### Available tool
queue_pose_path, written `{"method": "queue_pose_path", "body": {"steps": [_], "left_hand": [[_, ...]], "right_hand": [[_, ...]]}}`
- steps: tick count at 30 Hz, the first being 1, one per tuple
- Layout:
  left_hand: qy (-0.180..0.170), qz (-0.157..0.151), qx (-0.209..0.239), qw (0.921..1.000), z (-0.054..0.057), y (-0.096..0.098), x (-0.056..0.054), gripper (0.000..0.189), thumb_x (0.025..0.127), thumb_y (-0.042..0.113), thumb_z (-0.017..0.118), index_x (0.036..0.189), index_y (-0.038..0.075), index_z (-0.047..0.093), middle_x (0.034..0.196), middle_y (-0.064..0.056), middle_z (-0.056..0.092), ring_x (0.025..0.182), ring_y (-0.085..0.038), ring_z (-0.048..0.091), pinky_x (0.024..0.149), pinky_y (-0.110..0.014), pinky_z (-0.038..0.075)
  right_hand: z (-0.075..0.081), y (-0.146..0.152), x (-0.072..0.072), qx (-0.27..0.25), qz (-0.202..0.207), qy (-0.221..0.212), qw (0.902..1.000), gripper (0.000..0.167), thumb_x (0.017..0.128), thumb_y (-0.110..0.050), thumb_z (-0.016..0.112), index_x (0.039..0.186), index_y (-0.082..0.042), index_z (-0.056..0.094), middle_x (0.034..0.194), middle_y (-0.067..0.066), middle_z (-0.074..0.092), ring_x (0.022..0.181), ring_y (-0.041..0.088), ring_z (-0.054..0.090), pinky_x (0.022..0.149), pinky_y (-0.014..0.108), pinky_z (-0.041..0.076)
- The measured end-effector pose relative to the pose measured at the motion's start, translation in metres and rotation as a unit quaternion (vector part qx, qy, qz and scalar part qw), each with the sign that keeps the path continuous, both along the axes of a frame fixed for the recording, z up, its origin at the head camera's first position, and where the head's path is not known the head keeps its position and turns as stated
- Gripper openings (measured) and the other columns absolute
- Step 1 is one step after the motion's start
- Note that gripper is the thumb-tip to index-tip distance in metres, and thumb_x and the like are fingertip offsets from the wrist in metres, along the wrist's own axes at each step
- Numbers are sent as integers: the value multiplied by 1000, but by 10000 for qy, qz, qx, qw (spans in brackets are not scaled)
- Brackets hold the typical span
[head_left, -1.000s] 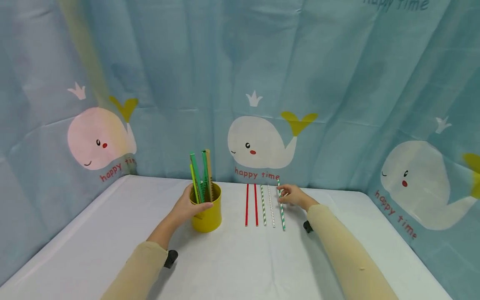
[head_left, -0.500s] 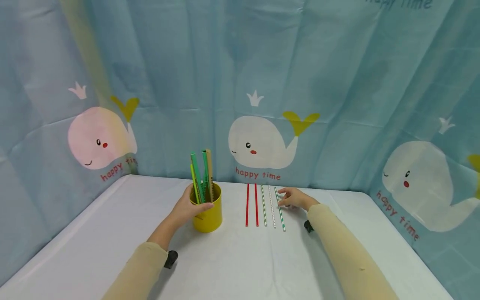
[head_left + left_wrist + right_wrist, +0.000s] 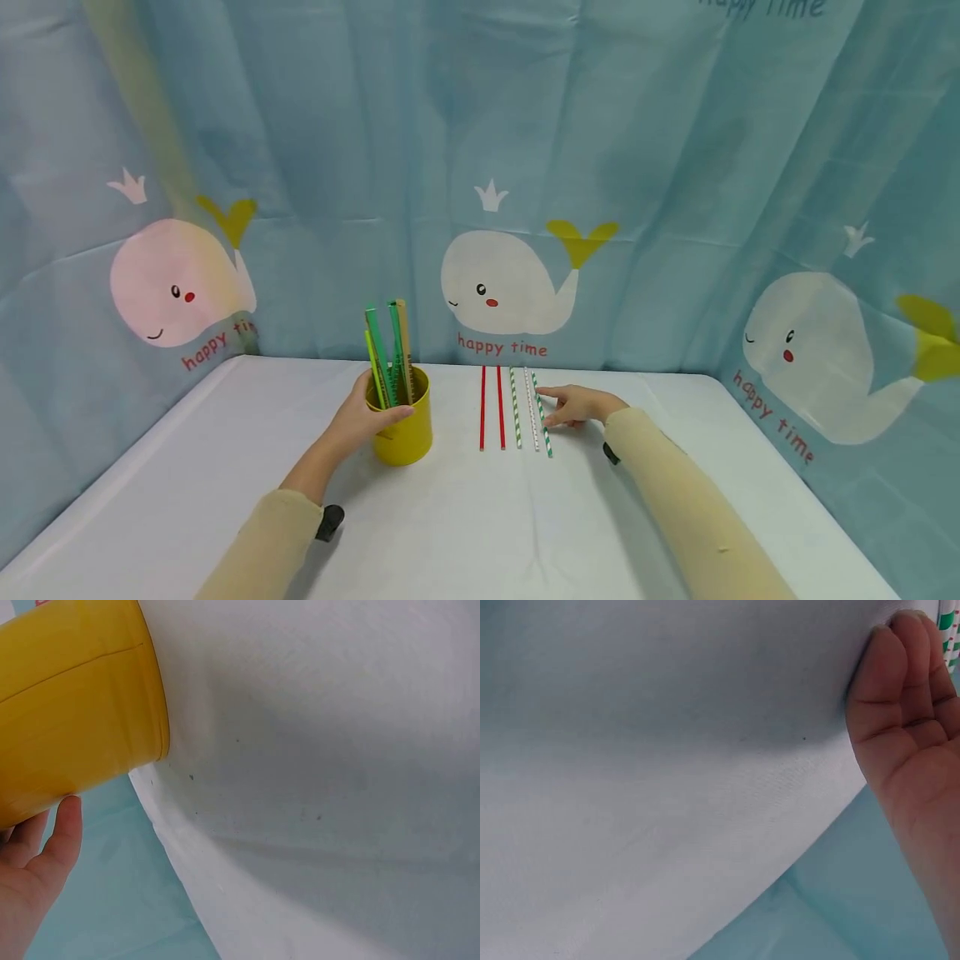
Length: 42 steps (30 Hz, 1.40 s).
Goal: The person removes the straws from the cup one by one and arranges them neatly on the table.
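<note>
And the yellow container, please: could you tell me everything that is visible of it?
The yellow container is round, open at the top and stands upright on the white table, left of the row of straws. Its wall looks smooth and slightly shiny; metal or plastic, I cannot tell. A thin, seam-like line runs up the wall. Several thin sticks, green, yellow-green and tan, stand inside and rise well above the rim. The left hand holds it from the side, thumb near the rim.

I am at a white-covered table [image 3: 465, 533]; the blue curtain [image 3: 337, 125] with printed whales [image 3: 502, 271] hides the room beyond, so its kind I cannot surely tell.
</note>
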<state>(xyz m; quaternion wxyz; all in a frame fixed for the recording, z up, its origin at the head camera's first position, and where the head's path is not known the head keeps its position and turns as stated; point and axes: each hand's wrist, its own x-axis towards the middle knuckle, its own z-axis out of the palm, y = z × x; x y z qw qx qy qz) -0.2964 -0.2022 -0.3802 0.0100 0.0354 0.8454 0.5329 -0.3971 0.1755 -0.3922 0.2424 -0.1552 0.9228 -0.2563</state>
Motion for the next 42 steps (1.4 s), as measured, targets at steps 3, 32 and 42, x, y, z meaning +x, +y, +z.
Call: {"method": "queue_pose_path", "body": {"steps": [3, 32, 42], "left_hand": [[-37, 13, -18, 10000, 0, -1, 0, 100, 85, 46, 73, 152, 8, 10, 148, -21, 31, 130, -40, 37, 107, -60, 31], [28, -43, 112, 9999, -1, 0, 0, 97, 86, 41, 73, 152, 9, 9, 148, -21, 30, 131, -40, 37, 107, -59, 31], [30, -32, 150, 9999, -1, 0, 0, 99, 86, 41, 74, 153, 9, 8, 149, -21, 29, 131, -40, 36, 108, -59, 30]], "right_hand": [[0, -2, 0, 10, -21, -1, 10000, 75, 90, -27, 71, 153, -17, 32, 83, 7, 49, 58, 14, 41, 56, 25, 37], [-4, -6, -4, 200, -376, -70, 9991, 78, 87, -26, 74, 152, -14, 33, 65, 1, 41, 54, 12, 34, 56, 24, 35], [-3, -3, -8, -93, -428, -334, 9985, 82, 86, -19, 75, 154, -11, 29, 77, 5, 48, 54, 12, 38, 54, 24, 35]]}}
